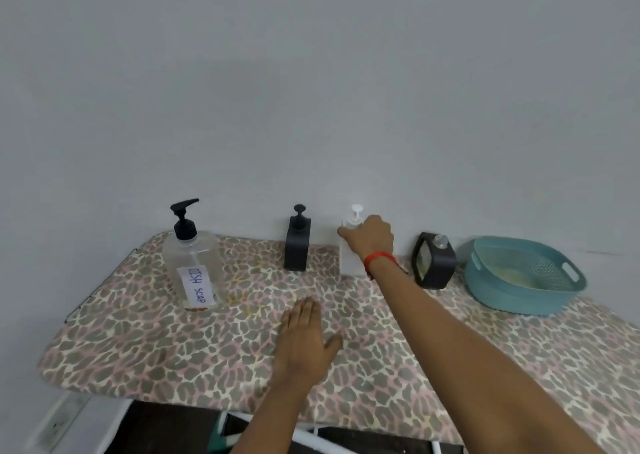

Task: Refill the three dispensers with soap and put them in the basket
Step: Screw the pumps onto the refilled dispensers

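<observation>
Grey wall closes the far side. All the standing items line up close along it, so there is no room behind them.

Padded board with a spotted cover is the work surface. Its left and near edges drop off unguarded. Open room lies in the middle and at the near right.

Teal basket sits at the far right, holding no dispenser yet.

Clear dish soap bottle stands upright at the far left, near the board's edge.

Three dispensers stand between bottle and basket:
- black pump dispenser, upright
- white dispenser, in the middle
- black dispenser without a pump, just beside the basket

Right hand reaches across, fingers curled over the white dispenser's shoulder. Left hand lies flat with fingers straight on the cover, holding nothing. A red band circles the right wrist.

Hazards, as judged:
- The soft cover gives tall bottles poor footing, and a bump from the outstretched forearm could topple the pumpless dispenser.
- Drawing the white dispenser out between its neighbours risks knocking either one.
- Pouring near the left edge could send soap or the bottle over the side. The open middle is the safer place.
</observation>
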